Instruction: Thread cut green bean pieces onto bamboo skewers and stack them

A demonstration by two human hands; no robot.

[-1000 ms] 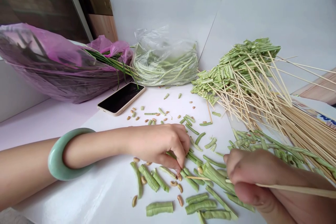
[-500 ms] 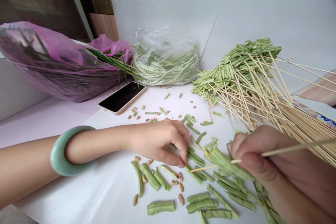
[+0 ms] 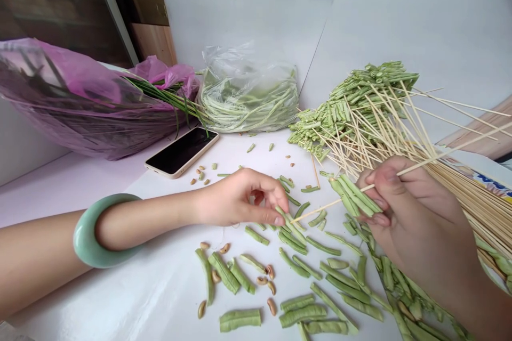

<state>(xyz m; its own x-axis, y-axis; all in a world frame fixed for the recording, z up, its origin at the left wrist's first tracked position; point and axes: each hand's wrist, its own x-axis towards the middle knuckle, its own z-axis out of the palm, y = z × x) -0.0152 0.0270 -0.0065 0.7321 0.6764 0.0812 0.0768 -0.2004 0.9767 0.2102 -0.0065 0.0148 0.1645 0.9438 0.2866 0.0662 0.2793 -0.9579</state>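
Left hand [image 3: 242, 200] pinches bean piece [image 3: 296, 231] — skewer [image 3: 320, 209] in right hand [image 3: 420, 216] apparently touching it.

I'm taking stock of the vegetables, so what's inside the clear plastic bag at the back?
Through the clear plastic bag, long pale-green bean-like strands show, bent round in a heap. Glare clouds its upper part, and the outer strands cover whatever lies deeper inside.
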